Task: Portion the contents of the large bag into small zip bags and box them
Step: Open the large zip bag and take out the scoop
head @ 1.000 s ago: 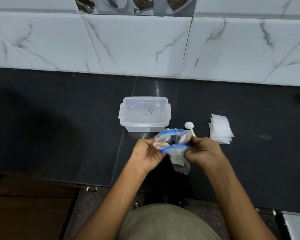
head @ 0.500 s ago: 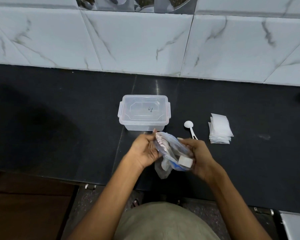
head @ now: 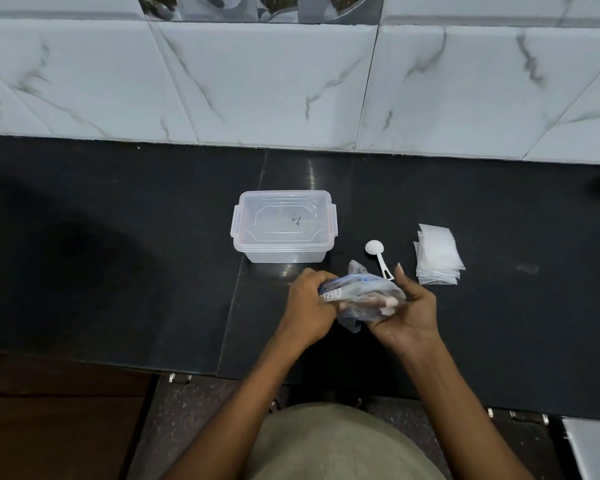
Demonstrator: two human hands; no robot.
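Observation:
Both hands hold the large clear bag (head: 362,295), which has blue print and lies crumpled sideways above the dark counter. My left hand (head: 311,303) grips its left end with curled fingers. My right hand (head: 407,308) cups the bag's right side from below, thumb raised. Behind the bag stands a clear plastic box (head: 284,226) with its lid on. A white scoop (head: 378,255) lies to the right of the box. Further right sits a stack of small clear zip bags (head: 438,254).
The black counter (head: 118,258) runs wide to the left and right, backed by a white marble-tiled wall (head: 291,91). Its front edge passes just below my forearms. A wooden surface (head: 59,420) lies lower left.
The large bag has turned from upright to lying sideways between my hands, and both hands have shifted slightly right and down. My right hand has moved under the bag.

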